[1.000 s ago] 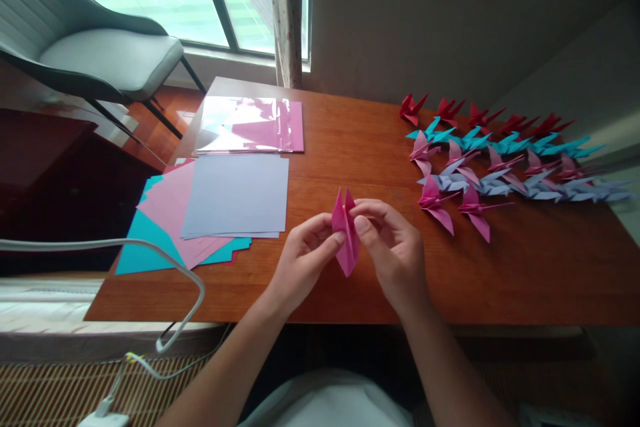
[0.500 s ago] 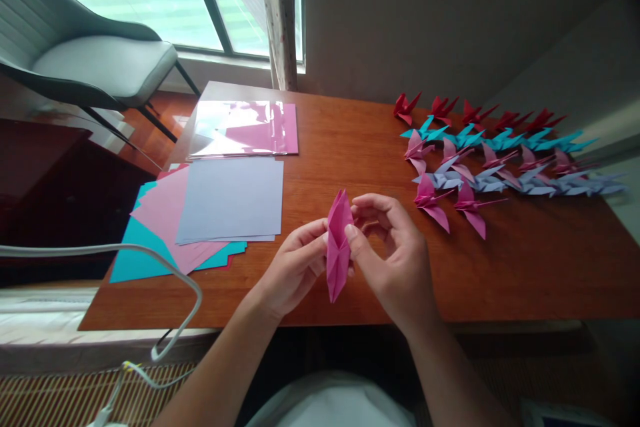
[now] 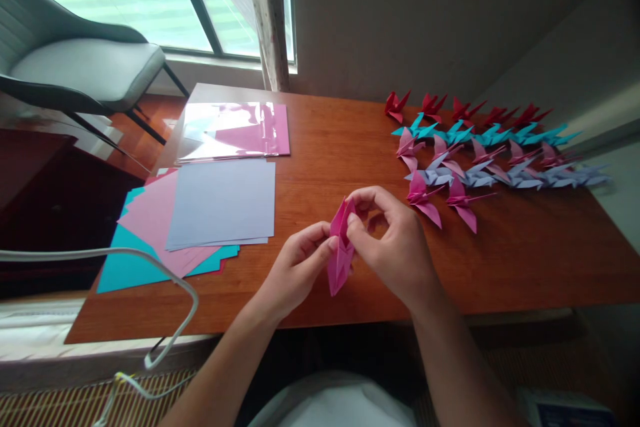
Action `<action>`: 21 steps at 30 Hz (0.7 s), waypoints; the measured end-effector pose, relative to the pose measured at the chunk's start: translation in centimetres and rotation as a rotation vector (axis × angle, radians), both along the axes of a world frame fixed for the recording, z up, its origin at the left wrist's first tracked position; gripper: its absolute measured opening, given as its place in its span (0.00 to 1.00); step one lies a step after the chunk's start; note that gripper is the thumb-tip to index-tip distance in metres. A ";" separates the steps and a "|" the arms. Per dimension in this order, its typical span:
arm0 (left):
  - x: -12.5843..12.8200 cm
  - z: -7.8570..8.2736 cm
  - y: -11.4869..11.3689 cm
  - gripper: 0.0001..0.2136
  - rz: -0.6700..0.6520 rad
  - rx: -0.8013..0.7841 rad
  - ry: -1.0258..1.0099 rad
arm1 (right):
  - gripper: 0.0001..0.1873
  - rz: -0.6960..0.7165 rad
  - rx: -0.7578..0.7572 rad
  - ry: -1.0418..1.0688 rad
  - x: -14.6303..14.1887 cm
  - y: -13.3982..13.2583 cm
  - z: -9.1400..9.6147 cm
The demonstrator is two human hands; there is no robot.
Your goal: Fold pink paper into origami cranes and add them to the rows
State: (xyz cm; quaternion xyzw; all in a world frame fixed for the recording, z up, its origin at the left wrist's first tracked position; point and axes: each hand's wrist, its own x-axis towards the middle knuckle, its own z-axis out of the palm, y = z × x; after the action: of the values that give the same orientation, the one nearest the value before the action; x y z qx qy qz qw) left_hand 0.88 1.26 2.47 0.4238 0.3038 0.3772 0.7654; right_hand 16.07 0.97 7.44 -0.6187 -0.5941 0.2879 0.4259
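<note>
Between my two hands, above the near part of the table, is a folded piece of pink origami paper, long and pointed at both ends. My left hand pinches its left side near the middle, thumb in front. My right hand pinches the upper right part between thumb and fingers. Fingertips behind the paper are mostly hidden. Closest to my right hand stand a few finished paper cranes, among them a bright pink crane and another pink crane.
Rows of red cranes, turquoise cranes, pale pink and lavender cranes fill the table's right side. Lavender sheets lie over pink and turquoise sheets at left, below a plastic-wrapped paper pack. A white cable loops over the left edge.
My right fingers have shifted up toward the paper's top end, and its upper half looks pressed narrower. My left thumb sits a little further over the front. The view has shifted slightly.
</note>
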 end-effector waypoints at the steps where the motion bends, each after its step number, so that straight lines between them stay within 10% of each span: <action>1: 0.0 0.1 0.0 0.09 -0.019 0.004 -0.002 | 0.07 -0.002 -0.003 0.004 0.2 0.2 0.0; 21: 0.2 0.2 -0.1 0.10 0.008 0.027 0.086 | 0.09 0.000 -0.051 0.183 1.5 0.6 -1.0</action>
State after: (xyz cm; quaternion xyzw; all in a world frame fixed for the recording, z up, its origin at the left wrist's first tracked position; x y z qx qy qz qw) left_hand 1.08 1.20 2.70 0.4489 0.3328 0.3657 0.7443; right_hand 17.61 1.55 6.46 -0.6005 -0.5452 0.3580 0.4625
